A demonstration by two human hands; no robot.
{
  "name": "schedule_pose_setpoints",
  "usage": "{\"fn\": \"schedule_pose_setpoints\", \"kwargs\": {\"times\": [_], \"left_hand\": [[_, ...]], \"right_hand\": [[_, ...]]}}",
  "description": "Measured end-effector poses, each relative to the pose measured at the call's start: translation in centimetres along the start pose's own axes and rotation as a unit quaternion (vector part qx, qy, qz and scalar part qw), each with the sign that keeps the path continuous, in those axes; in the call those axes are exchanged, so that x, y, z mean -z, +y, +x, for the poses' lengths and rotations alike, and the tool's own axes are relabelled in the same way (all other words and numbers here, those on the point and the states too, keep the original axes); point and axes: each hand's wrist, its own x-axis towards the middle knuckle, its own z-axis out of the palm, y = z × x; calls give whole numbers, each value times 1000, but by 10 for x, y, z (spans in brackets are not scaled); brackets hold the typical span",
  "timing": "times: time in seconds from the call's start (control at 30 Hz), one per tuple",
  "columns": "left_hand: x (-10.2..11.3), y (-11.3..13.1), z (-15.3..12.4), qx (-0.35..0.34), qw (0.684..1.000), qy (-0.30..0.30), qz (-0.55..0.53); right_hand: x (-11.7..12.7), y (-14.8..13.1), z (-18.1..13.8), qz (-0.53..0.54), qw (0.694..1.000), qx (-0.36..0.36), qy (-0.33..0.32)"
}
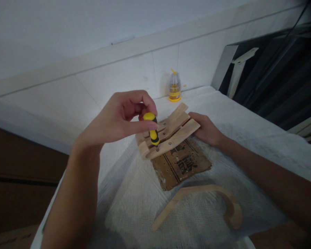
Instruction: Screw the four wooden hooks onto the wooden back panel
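Note:
My left hand [121,119] pinches a short yellow-and-black screwdriver [153,133] between thumb and fingers. The tool stands nearly upright, its tip at a screw near the left end of the front curved slat. That slat belongs to a pale wooden slatted piece [182,133] with several screw heads showing along it. On the far right side, my right hand [206,128] grips the ends of the slats; its fingers are mostly hidden behind the wood. A worn cardboard piece [181,173] with dark printing lies beneath. Closer to me rests a loose curved wooden slat [199,189].
A clear container with a yellow base [175,88] stands by the wall at the back. White cloth [259,148] covers the table. Dark panels and a pale bracket [237,74] are at the right, and a brown surface [20,166] is low on the left.

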Motion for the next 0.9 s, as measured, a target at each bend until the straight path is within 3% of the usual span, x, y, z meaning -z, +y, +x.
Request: {"fn": "schedule_pose_setpoints", "kwargs": {"times": [0.13,0.23,0.37,0.57,0.73,0.9], "left_hand": [[8,2,-3,-28,999,0,20],[9,1,-5,-1,1000,11,23],[7,-4,-5,38,999,15,10],[4,-9,-3,28,999,16,18],[-3,-7,1,-11,995,87,54],[-1,-8,0,-10,996,90,24]], "right_hand": [[0,2,0,6,1000,-7,6],[-1,4,1,51,997,-43,36],[1,3,5,117,977,-103,146],[8,-2,7,154,943,-108,276],[6,-1,6,151,948,-104,260],[2,0,5,149,958,-103,221]]}}
